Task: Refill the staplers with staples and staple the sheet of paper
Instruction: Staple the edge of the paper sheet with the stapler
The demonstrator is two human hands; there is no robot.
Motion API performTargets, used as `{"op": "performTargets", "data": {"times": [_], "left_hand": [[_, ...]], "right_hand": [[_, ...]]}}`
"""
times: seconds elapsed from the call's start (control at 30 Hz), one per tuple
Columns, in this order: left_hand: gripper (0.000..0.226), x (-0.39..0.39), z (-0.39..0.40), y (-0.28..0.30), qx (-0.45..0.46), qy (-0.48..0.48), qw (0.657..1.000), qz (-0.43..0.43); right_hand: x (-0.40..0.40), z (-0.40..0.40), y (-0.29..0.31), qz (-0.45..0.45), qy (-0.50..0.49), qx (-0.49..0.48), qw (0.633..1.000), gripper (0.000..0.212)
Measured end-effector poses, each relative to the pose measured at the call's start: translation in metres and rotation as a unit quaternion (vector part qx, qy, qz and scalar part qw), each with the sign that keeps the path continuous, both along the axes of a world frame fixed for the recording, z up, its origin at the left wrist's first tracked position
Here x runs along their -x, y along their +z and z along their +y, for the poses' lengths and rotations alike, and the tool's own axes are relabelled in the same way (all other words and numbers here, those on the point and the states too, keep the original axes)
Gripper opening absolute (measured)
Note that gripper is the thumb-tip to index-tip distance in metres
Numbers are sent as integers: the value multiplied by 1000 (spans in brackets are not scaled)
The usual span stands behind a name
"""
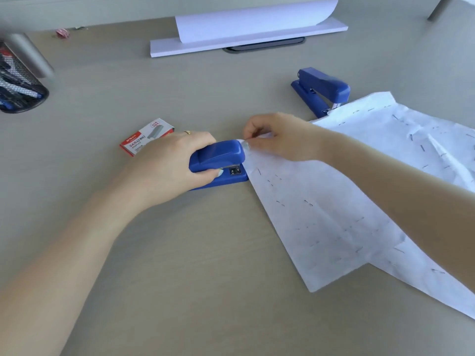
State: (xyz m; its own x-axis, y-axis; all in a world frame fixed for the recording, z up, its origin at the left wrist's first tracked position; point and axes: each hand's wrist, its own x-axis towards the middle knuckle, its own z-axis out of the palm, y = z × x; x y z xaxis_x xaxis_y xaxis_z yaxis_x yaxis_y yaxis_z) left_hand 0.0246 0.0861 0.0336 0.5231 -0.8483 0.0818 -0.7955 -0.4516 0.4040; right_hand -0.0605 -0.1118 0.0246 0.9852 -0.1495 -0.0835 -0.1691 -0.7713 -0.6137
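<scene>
A blue stapler (218, 160) lies on the desk at centre, its mouth facing right. My left hand (169, 163) grips its body from the left, thumb along the near side. My right hand (277, 134) pinches a corner of the white sheet of paper (321, 214) just at the stapler's mouth. The sheet is creased, carries several staples and spreads to the right. A second blue stapler (321, 88) sits behind the sheet, its front end over the paper's far edge. A red and white staple box (146, 137) lies just left of my left hand.
A black mesh pen holder (18, 86) stands at the far left. A white monitor base (246, 37) with a curled white sheet runs along the back. A small pink object (63, 33) lies at the back left.
</scene>
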Motion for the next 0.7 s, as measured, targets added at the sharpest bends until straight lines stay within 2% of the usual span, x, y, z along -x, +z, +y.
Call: {"op": "performTargets", "data": {"times": [0.1,0.27,0.43,0.57,0.7], "left_hand": [[12,-1,-1,-5,19,3,1000,-13],[16,-1,-6,-7,40,10,999,-5],[25,-6,-7,-9,73,-16,996,41],[41,-6,-9,-11,89,-39,995,5],[36,-4,-10,-7,123,12,992,22]], "right_hand": [[-15,2,10,14,3,-82,997,8],[-34,8,15,39,7,-126,991,6],[-34,6,12,29,10,-150,988,12],[-34,6,9,22,9,-153,988,12],[-34,7,9,26,6,-141,990,15]]}}
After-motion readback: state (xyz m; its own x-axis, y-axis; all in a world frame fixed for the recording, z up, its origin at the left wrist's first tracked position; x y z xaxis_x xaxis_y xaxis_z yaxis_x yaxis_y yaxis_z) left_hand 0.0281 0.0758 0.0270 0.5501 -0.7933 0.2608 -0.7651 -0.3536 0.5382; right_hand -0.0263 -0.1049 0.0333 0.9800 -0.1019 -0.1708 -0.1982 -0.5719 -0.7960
